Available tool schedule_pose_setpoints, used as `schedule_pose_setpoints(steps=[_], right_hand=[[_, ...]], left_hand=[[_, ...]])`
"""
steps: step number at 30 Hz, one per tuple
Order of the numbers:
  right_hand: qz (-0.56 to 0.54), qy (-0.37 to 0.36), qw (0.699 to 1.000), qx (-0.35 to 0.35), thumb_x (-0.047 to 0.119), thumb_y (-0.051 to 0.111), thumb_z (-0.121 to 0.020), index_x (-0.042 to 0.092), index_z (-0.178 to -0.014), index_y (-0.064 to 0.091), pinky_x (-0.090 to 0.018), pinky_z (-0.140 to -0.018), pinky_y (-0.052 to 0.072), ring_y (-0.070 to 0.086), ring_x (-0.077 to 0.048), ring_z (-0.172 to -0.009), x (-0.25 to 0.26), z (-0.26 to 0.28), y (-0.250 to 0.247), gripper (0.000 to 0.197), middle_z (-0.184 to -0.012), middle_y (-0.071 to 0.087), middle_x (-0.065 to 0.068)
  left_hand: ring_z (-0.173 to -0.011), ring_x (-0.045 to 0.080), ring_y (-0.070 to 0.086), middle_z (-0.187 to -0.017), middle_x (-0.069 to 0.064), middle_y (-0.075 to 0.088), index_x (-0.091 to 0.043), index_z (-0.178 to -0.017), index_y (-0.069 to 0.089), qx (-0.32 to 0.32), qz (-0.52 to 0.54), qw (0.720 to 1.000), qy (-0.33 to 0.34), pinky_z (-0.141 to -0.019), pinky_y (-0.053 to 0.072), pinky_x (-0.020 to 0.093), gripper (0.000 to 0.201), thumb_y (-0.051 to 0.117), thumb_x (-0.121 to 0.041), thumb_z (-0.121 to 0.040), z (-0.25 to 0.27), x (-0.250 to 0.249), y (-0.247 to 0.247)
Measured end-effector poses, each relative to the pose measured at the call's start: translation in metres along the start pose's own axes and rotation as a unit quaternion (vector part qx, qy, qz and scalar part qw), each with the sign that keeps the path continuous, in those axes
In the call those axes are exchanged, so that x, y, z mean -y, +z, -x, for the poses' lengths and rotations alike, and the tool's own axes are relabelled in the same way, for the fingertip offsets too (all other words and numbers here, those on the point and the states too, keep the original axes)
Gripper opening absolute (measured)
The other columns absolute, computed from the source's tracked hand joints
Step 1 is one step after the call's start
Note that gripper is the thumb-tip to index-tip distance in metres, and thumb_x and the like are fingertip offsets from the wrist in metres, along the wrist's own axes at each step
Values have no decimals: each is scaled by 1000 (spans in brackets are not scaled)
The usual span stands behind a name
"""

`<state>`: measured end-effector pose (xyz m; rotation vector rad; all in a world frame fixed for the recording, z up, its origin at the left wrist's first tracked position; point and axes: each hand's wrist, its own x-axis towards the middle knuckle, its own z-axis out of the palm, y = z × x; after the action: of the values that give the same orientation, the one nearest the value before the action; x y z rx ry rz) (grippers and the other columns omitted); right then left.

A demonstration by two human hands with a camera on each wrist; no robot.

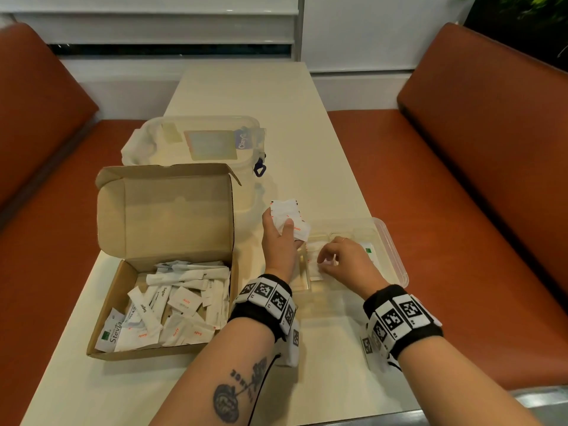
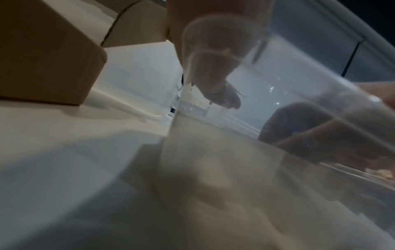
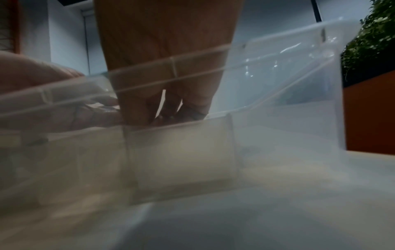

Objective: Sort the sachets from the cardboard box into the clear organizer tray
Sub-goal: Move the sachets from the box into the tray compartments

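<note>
An open cardboard box [image 1: 166, 216] at the left holds several white sachets [image 1: 184, 302] marked salt, sugar and stevia. To its right lies the clear organizer tray [image 1: 396, 253]. My left hand [image 1: 278, 222] hovers at the tray's left end and grips a bunch of white salt sachets [image 1: 287, 210]. My right hand [image 1: 327, 261] reaches down into a tray compartment, its fingers curled on a white sachet [image 1: 316, 265] lying there. In the right wrist view the fingertips [image 3: 166, 110] dip behind the tray wall [image 3: 299, 84]. What they pinch is blurred.
A clear lidded container [image 1: 196, 139] with a blue clip stands behind the box. A green-marked sachet [image 1: 368, 250] lies in the tray's right compartment. Orange benches [image 1: 461, 179] flank the cream table [image 1: 261, 96]. A plant [image 3: 371, 42] stands far right.
</note>
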<state>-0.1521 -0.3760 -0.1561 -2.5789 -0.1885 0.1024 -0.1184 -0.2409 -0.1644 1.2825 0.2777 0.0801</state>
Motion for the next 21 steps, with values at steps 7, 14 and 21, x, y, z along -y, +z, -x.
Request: schedule_pose_setpoints(steps=[7, 14, 21], right_hand=[[62, -4, 997, 43, 7, 63, -81, 15, -75, 63, -14, -59, 33, 48, -9, -69, 5, 0, 4, 10, -69, 54, 7], [55, 13, 998, 28, 8, 63, -80, 16, -73, 52, -14, -52, 31, 49, -14, -67, 3, -1, 8, 15, -70, 55, 2], [-142, 54, 978, -141, 31, 63, -87, 18, -87, 57, -17, -57, 37, 49, -3, -66, 12, -6, -1, 14, -73, 56, 9]], left_hand=[[-95, 13, 60, -114, -2, 56, -27, -136, 37, 12, 8, 1000, -3, -59, 55, 20, 43, 44, -7, -98, 0, -1, -1], [-95, 15, 60, -115, 3, 56, -26, -132, 40, 25, -1, 1000, 2, -62, 57, 22, 41, 44, -4, -98, 2, -3, 0], [-107, 25, 60, -125, 8, 55, -24, -134, 38, 40, -5, 999, -9, -69, 58, 29, 42, 44, -4, -98, 5, -8, 0]])
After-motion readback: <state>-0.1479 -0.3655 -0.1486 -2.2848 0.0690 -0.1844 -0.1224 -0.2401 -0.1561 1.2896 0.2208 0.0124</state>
